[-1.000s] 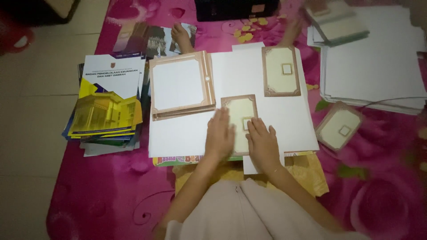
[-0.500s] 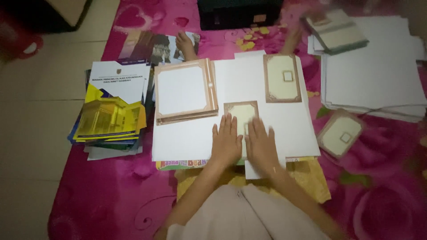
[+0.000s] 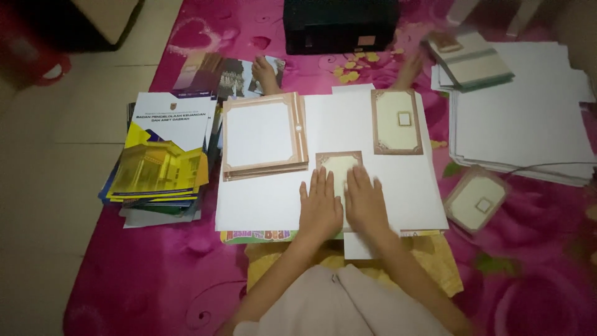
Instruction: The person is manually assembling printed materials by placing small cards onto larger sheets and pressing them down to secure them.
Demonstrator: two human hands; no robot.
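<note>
Flat, both the left hand (image 3: pixel 320 208) and right hand (image 3: pixel 365 204) press spread fingers on the brown-bordered cream card (image 3: pixel 339 167).

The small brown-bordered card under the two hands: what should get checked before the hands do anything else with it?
1. Both hands flat on the small brown-bordered card: ok; left hand and right hand lie palm down on its lower part.
2. Card lies on the big white paper sheet: ok.
3. Card clear of the stack of square brown-framed white cards: ok, a gap shows.
4. Card apart from the upright brown-bordered card with a little square window: ok.
5. Card's lower edge straight: cannot tell, hands hide it.
6. Grip on the card: not ok, fingers are spread flat, none curled around it.
</note>
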